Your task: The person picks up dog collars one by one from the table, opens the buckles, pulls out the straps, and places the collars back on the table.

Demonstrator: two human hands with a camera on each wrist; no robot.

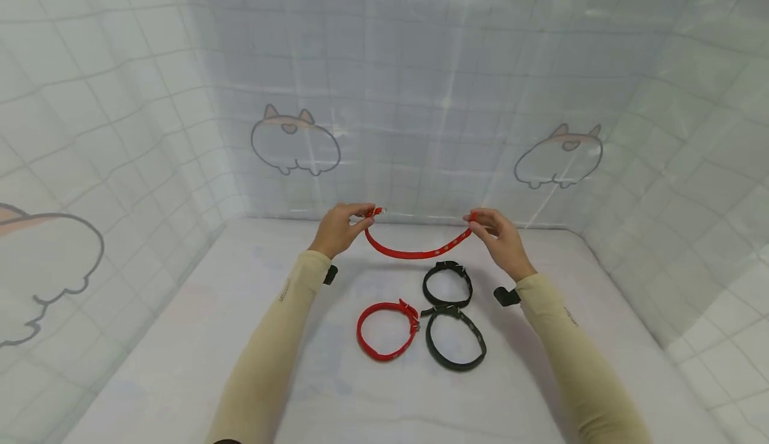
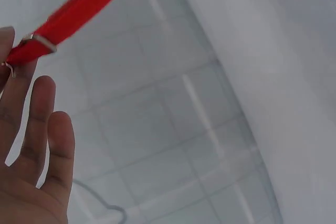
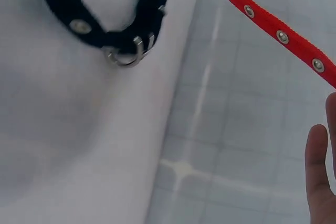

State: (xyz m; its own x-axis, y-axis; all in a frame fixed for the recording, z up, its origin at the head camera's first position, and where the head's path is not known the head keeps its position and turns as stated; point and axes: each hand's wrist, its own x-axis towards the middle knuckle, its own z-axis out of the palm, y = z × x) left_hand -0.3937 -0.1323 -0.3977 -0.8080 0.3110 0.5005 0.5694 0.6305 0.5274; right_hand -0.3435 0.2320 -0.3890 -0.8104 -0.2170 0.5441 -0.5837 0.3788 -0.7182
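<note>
A red collar (image 1: 414, 255) with metal eyelets hangs unfastened in a shallow curve between both hands, above the table's far part. My left hand (image 1: 340, 228) pinches its buckle end between thumb and forefinger; in the left wrist view the other fingers (image 2: 60, 135) stand away from the strap. My right hand (image 1: 500, 238) pinches the eyelet end. Several eyelets show along the red strap (image 3: 282, 36) in the right wrist view, where the pinching fingertips are out of frame. Nearer on the table lie a buckled red collar (image 1: 360, 332) and two buckled dark collars, one black (image 1: 425, 286), one dark green (image 1: 458, 366).
The white table (image 1: 180, 364) is bounded by a sheet wall (image 1: 420, 130) at the back, printed with a grid and cartoon animals. Similar sheets rise at the left (image 1: 108, 150) and right (image 1: 679, 183). The dark collars touch or nearly touch each other.
</note>
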